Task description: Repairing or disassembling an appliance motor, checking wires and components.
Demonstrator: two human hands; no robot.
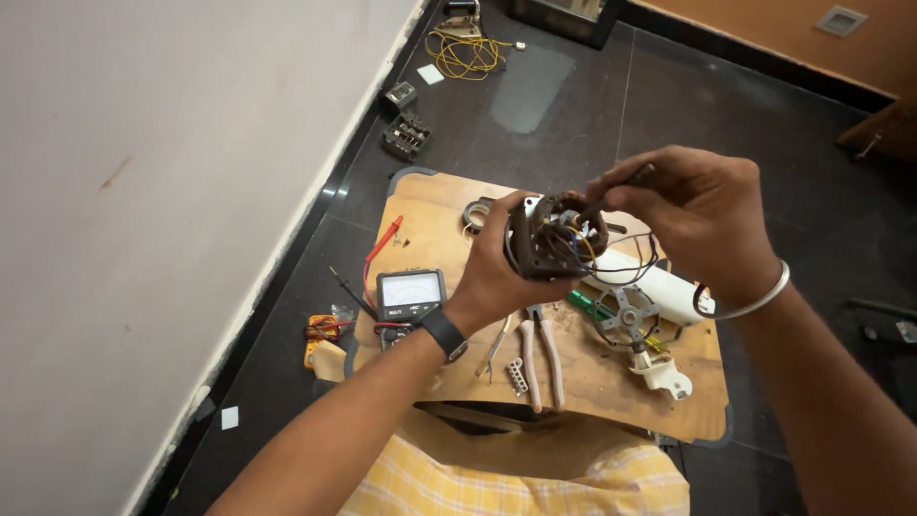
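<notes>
Left hand point(497, 277) grips motor stator point(549, 239) above pliers point(540, 349), multimeter point(411, 294).

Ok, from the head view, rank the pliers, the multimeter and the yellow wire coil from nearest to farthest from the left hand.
1. Multimeter: on the board just left of the left hand, beside the wrist.
2. Pliers: on the board below the hand, toward the person; close to the multimeter's rank, but slightly farther.
3. Yellow wire coil: on the dark floor, far beyond the board.
</notes>
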